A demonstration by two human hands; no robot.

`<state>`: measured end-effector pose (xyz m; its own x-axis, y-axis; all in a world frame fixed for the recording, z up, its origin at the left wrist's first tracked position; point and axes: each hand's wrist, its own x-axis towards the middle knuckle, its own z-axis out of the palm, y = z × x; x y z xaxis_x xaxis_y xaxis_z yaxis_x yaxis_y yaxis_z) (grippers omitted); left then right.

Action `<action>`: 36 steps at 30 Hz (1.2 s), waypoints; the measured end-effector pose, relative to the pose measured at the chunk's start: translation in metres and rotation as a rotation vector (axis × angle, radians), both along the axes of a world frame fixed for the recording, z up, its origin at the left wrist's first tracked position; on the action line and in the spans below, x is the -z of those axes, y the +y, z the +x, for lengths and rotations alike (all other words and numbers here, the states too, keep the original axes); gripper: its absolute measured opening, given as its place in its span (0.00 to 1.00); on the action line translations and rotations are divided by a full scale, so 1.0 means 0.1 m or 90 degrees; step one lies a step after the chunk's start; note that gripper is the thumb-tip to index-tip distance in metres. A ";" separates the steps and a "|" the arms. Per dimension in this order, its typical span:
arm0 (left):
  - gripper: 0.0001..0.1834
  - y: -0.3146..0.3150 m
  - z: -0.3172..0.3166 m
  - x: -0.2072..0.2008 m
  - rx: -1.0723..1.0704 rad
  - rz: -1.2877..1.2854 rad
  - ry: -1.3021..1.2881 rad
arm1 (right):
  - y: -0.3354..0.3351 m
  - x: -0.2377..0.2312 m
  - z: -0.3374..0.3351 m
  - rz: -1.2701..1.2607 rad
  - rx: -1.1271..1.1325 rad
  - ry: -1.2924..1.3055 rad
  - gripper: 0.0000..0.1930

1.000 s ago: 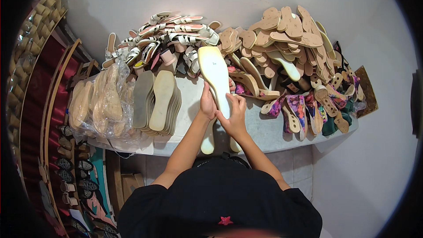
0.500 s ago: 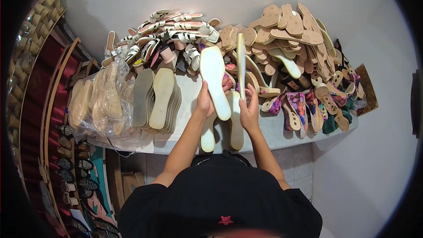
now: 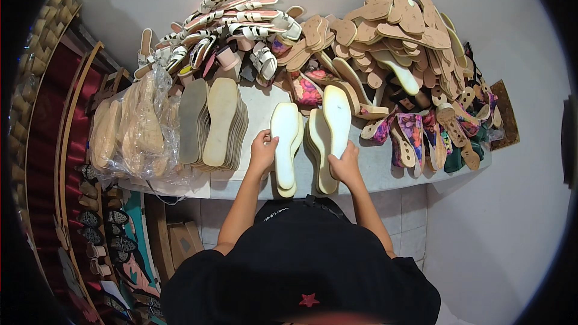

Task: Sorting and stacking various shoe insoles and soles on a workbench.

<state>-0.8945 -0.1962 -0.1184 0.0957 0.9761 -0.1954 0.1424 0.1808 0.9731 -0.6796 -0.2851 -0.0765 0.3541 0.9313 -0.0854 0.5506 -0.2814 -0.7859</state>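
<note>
My left hand (image 3: 263, 151) grips the edge of a pale cream shoe insole (image 3: 284, 144), its thumb on the face. That insole lies over another insole (image 3: 297, 150) of like shape, whose edge shows at its right. Around the lower part of a second white-topped insole (image 3: 337, 114) my right hand (image 3: 345, 165) is closed, thumb on top. This one is tilted over a small stack of insoles (image 3: 319, 162); whether it touches the stack I cannot tell. Fingers under both insoles are mostly hidden.
Left on the table (image 3: 238, 189) stand a grey-and-cream insole stack (image 3: 221, 120) and a plastic bag of wooden-looking soles (image 3: 141, 126). White strappy sandals (image 3: 229, 21) pile up behind. Tan soles (image 3: 403, 36) heap at the back right, above flowered wedge heels (image 3: 409, 129).
Both insoles have come down toward the table. The right one has turned from edge-on to show its white face, and my hands have moved apart.
</note>
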 end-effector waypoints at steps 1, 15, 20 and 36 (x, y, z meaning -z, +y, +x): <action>0.16 -0.02 0.02 0.02 -0.018 0.023 0.060 | -0.03 0.06 -0.05 -0.005 0.000 0.001 0.36; 0.18 -0.04 0.06 -0.20 0.006 0.053 0.173 | -0.21 0.19 -0.40 -0.092 0.065 -0.176 0.44; 0.17 -0.04 0.06 -0.15 0.012 0.063 0.152 | -0.21 0.20 -0.41 -0.082 0.065 -0.178 0.43; 0.34 -0.13 0.08 -0.31 0.098 0.108 0.429 | -0.26 0.20 -0.41 -0.072 0.061 -0.217 0.41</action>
